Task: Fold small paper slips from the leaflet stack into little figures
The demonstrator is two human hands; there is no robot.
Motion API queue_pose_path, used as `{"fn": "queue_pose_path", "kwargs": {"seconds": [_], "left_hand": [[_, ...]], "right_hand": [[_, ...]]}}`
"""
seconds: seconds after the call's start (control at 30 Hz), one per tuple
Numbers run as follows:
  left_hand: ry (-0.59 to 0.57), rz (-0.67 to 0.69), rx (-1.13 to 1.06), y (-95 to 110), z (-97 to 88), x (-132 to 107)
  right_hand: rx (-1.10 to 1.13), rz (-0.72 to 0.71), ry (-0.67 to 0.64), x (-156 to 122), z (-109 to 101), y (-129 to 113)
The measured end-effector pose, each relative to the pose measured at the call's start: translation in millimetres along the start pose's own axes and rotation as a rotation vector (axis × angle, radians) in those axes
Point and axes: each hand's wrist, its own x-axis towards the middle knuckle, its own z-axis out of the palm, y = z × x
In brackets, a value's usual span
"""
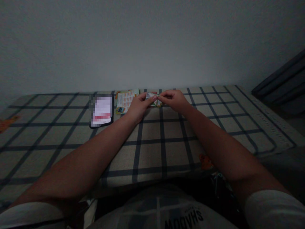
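From the head view, both arms reach out over a checked cover [162, 140] on what looks like a bed, up against a plain wall [152, 41]. The room is dim.

The left hand [139, 106] and the right hand [172, 99] meet far out, near the wall. Between them is a small card [150, 95], held just above the cover. The left hand is curled and pinches the card's left side with thumb and finger. The right hand is curled too and pinches the right side. I cannot tell if it is one card or a few in a stack.

Just to the left of the left hand lies a printed sheet [126, 100] with orange and green on it. Next to that, further left, is a screen in a dark case [102, 111].

What could go wrong? I think the card is small and held only by fingertips, so it could slip and drop onto the cover. If the two hands pull apart too hard, it could bend or tear. The light is low, so small print may be hard to read. The left wrist is very near the printed sheet and could nudge or crease it. The cover is soft, so a dropped card might slide into a fold.
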Motion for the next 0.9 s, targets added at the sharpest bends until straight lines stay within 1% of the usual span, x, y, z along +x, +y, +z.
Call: {"fn": "queue_pose_path", "kwargs": {"seconds": [0.1,0.2,0.27,0.43,0.57,0.9], "left_hand": [[0.007,0.059,0.016,-1.7,-0.6,0.8],[0.064,0.128,-0.004,-3.2,-2.8,2.8],[0.096,0.149,0.0,-4.1,-4.3,4.2],[0.086,0.142,-0.022,-6.7,-6.0,6.6],[0.079,0.124,-0.049,-7.2,-5.4,6.6],[0.109,0.123,0.019,-1.5,-3.7,2.8]], "right_hand": [[-0.006,-0.014,0.008,-0.4,0.0,-0.4],[0.025,0.0,0.011,-0.7,-0.6,-2.3],[0.044,0.011,0.017,-0.5,-1.1,-2.8],[0.034,0.019,0.01,-0.3,-1.6,-2.1],[-0.009,-0.005,0.038,-1.3,-2.5,-2.4],[-0.111,-0.068,0.083,-2.5,-2.1,-4.1]]}}
